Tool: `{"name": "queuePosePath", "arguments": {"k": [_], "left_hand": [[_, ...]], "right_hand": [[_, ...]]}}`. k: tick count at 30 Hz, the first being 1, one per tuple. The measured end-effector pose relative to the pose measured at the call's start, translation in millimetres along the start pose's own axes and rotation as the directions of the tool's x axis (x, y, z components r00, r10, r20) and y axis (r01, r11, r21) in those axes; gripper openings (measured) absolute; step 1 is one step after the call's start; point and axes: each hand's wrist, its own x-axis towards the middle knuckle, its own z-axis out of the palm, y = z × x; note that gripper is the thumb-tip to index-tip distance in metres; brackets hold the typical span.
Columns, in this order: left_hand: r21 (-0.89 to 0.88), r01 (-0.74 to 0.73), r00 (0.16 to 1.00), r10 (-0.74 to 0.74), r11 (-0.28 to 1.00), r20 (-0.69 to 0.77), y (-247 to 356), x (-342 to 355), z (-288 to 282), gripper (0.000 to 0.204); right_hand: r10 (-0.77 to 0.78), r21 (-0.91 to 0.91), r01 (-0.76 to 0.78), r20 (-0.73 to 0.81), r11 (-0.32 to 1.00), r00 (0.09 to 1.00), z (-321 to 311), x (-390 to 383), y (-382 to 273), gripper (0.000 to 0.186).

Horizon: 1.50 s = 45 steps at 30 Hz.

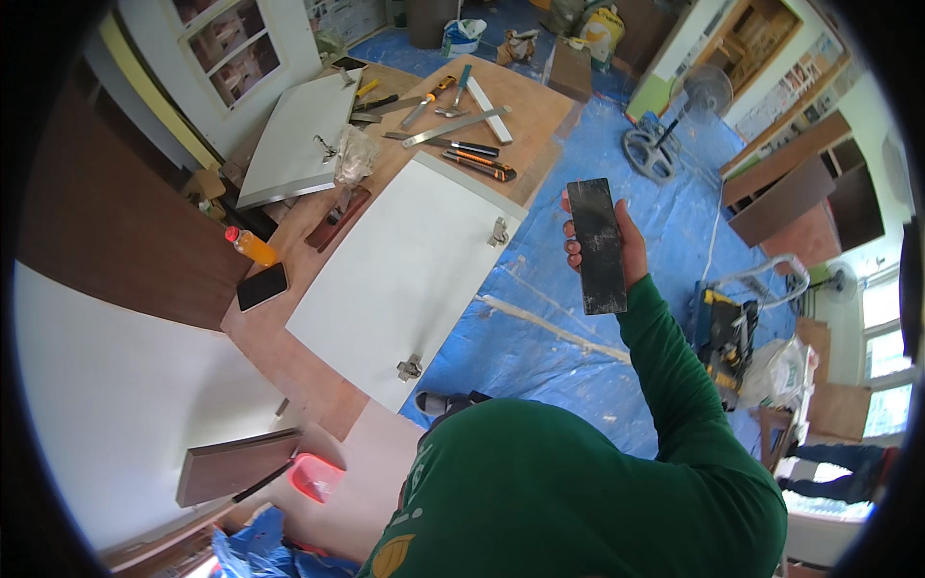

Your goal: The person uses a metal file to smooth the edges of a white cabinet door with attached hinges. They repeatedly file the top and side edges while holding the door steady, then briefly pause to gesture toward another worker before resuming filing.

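Observation:
Raised over the floor to the right of the worktable, my right hand (632,243) is closed around a long, dark grey rectangular block (598,247) with pale dusty smears. Its fingers wrap the left edge and the thumb lies along the right edge. My left hand is out of sight. Left of the block, apart from it, a white cabinet door (395,270) lies on the wooden worktable (540,89). Two metal hinges stick up from this door, an upper one (498,232) and a lower one (410,368).
Several hand tools, including a hammer (459,94) and an orange-black utility knife (479,166), lie at the table's far end. A phone (262,287) and orange drink bottle (252,247) sit at its left. Blue sheeting (540,289) covers the floor; a fan (708,91) stands far right.

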Motion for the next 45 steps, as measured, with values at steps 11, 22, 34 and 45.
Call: {"name": "queuePosePath", "arguments": {"k": [11,22,34,45], "left_hand": [[0.208,-0.369,0.911,0.397,0.906,-0.111,109,-74,-135,0.033],[-0.389,-0.246,0.636,0.451,0.888,0.627,277,-38,-192,0.031],[0.567,-0.792,0.199,0.974,0.227,-0.112,314,228,-250,0.048],[0.834,-0.489,0.433,0.901,0.254,-0.021,334,250,-215,0.071]], "right_hand": [[-0.41,-0.5,0.181,-0.399,0.847,0.82,2,-140,68,0.061],[-0.33,-0.237,0.23,-0.674,0.944,0.66,86,-212,155,0.054],[-0.239,0.26,0.512,-0.656,0.818,0.716,154,-241,303,0.052],[-0.046,0.16,0.183,-0.618,0.97,0.785,42,-196,444,0.068]]}}
